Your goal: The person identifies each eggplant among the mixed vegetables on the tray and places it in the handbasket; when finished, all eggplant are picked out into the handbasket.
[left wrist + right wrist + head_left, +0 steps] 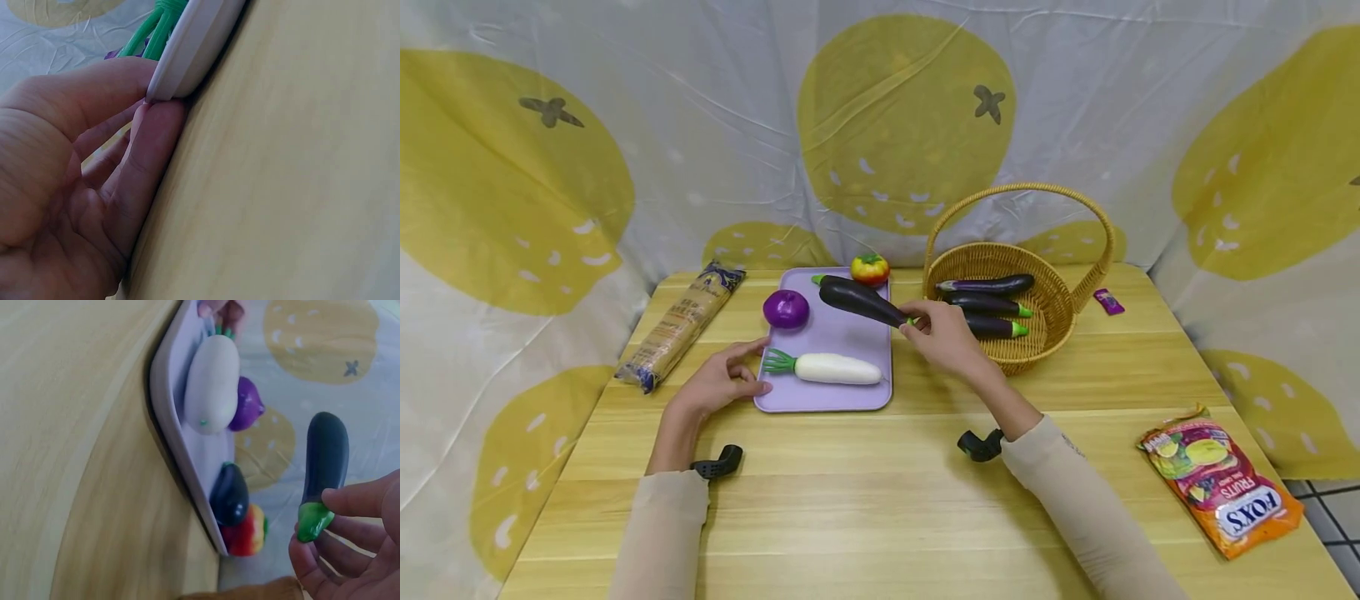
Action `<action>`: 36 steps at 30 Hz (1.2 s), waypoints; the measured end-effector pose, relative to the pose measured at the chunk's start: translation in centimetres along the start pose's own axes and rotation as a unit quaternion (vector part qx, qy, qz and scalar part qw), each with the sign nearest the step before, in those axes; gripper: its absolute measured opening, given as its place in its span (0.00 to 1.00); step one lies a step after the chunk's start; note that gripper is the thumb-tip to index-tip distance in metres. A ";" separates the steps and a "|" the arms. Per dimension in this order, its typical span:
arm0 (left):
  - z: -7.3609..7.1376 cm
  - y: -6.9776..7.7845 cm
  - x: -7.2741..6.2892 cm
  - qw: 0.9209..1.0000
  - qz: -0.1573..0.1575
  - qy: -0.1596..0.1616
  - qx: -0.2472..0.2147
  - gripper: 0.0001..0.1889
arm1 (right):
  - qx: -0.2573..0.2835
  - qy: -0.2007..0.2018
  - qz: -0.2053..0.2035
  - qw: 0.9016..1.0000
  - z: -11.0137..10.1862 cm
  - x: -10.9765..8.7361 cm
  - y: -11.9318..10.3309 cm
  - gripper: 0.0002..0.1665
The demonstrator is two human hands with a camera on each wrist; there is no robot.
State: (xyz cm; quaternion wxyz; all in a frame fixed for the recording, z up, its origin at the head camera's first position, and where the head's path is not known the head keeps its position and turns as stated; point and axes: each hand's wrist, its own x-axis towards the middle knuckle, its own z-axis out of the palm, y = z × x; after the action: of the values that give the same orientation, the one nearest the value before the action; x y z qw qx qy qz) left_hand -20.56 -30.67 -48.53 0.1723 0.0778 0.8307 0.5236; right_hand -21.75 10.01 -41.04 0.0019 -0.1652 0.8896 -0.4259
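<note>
My right hand pinches an eggplant by its green cap, holding it raised over the right side of a lilac tray. In the head view it overlaps another eggplant lying on the tray. My left hand grips the tray's left rim near the front corner, thumb over the edge. On the tray lie a white radish with green leaves, a purple onion and a round red-and-yellow piece with a green top.
Right of the tray, a wicker basket with a tall handle contains three eggplants. A long pack of noodles lies at the left. Farther right are a small purple packet and a FOX'S candy bag. Patterned cloth hangs behind the table.
</note>
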 end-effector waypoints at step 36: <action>-0.1 0.0 0.1 1.000 -0.004 -0.004 -0.001 0.48 | -0.069 -0.010 0.067 0.995 -12.3 -6.4 8.5 0.20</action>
State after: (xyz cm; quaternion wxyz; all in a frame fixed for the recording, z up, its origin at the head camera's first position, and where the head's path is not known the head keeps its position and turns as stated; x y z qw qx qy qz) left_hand -20.71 -30.74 -48.50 0.1782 0.0767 0.8297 0.5234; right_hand -19.99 26.14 -40.56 0.0278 -0.1094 0.9259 -0.3605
